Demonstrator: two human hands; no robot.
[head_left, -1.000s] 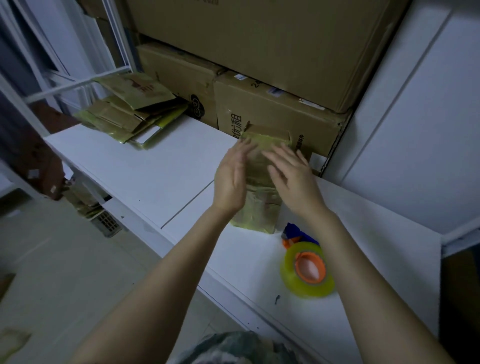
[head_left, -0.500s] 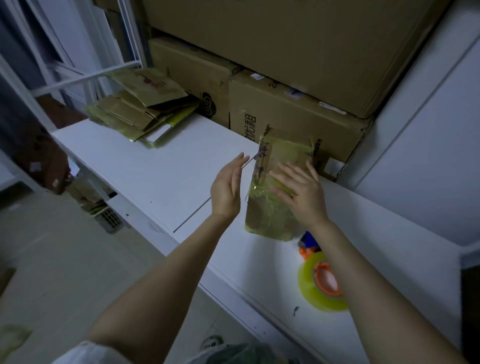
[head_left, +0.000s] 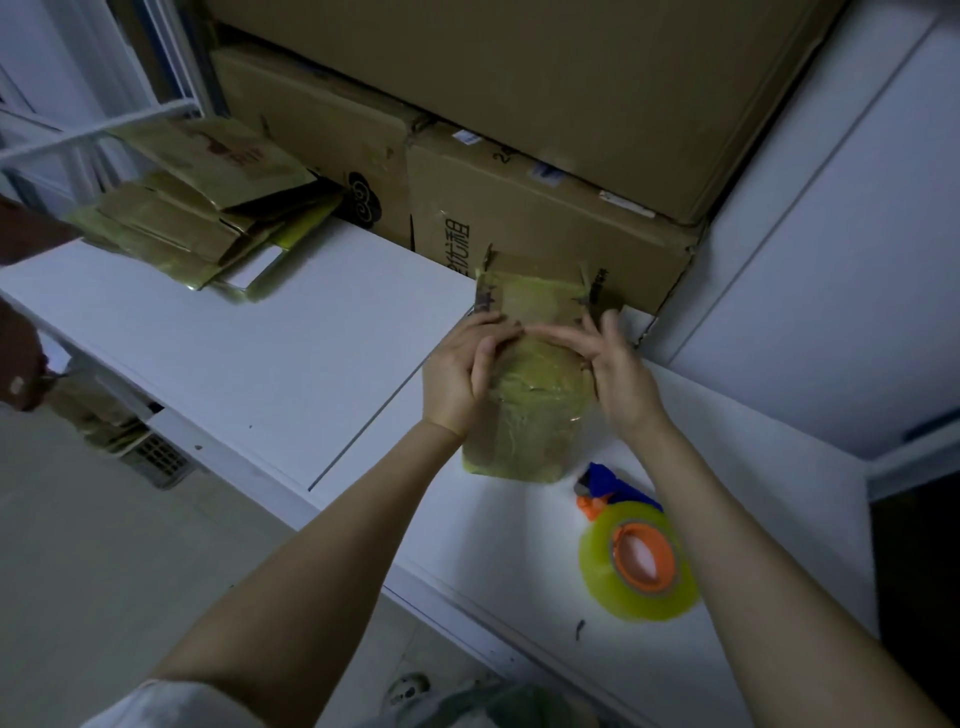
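Head view shows both sets of fingers on one tape-wrapped parcel (head_left: 530, 415). On the left hand (head_left: 457, 374), the thumb (head_left: 483, 358) lies pressed on the parcel's front face and the other fingers curl round its left edge, so this hand grips it. On the right hand (head_left: 621, 374), the fingers (head_left: 597, 332) are straight and spread apart. The forefinger reaches leftward across the upper face almost to the left fingertips, and the rest touch the upper right edge. Nothing is pinched there; that hand presses or smooths rather than holds.

The parcel lies between and under the two hands, on the white table (head_left: 260, 353). Its long axis runs away from the person: near end towards the table's front edge, far end just in front of the cardboard box (head_left: 545, 223) at the back. Whether that far end touches the box cannot be told. Both hands sit on the far half, about equally near.

Just beside the near end, on the right arm's side, lies the yellow tape roll (head_left: 649, 605) on its dispenser (head_left: 605, 480). I judge the right hand the one free to take it, drawing back towards the person. Well apart to the left, a pile of parcels (head_left: 197, 218) lies on the same table.
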